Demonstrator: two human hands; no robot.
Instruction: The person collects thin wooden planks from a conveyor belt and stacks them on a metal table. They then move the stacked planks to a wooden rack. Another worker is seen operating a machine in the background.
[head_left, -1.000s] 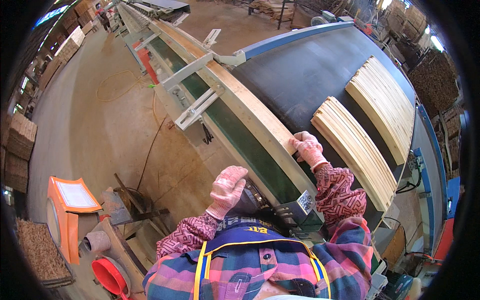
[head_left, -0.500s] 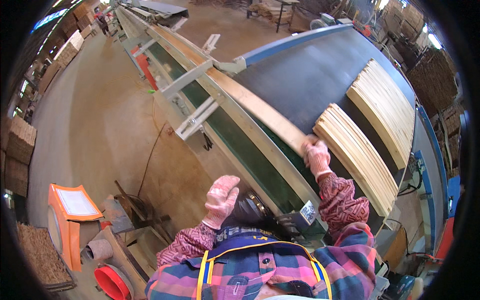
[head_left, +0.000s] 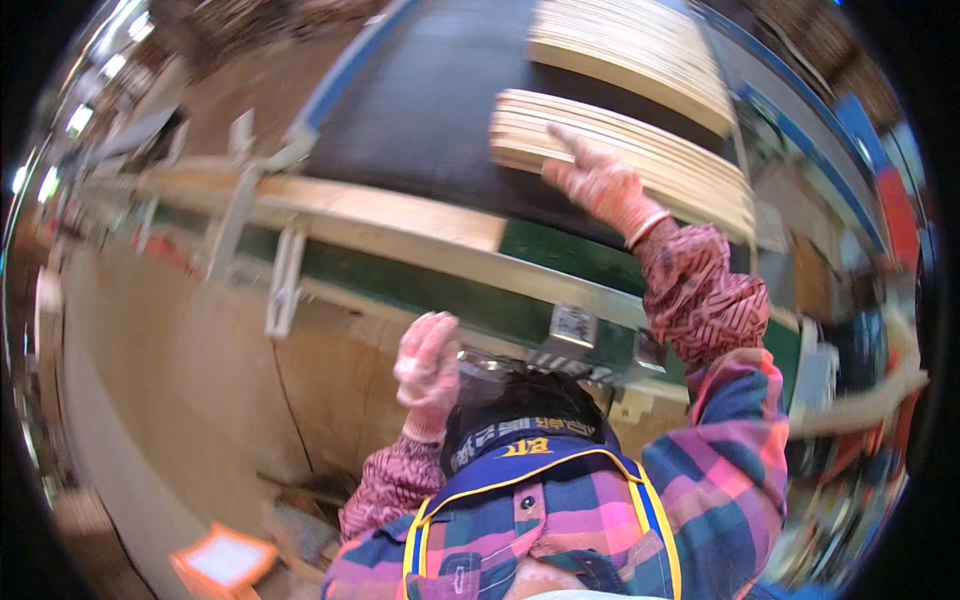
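My right hand (head_left: 605, 190), in a pink-and-white knit glove, reaches over the near row of pale wooden boards (head_left: 630, 150). Its index finger points out and the thumb stands apart; it holds nothing, and I cannot tell whether it touches the boards. A long pale board (head_left: 420, 215) lies along the green belt (head_left: 570, 255) to the left of that hand, its squared end exposed. My left hand (head_left: 428, 370), gloved alike, is raised in front of the near rail with its fingers curled in and nothing visible in them.
A second row of boards (head_left: 630, 50) lies farther back on the dark conveyor (head_left: 410, 110), which has a blue side rail (head_left: 350, 70). Metal brackets (head_left: 287, 275) cross the near rail (head_left: 480, 265). A small metal box (head_left: 572, 330) sits close before me. An orange-edged sheet (head_left: 225, 558) is lower left.
My right hand has let go of the long board and moved over the near row of boards. My left hand has curled tighter. The whole view has swung toward the right.
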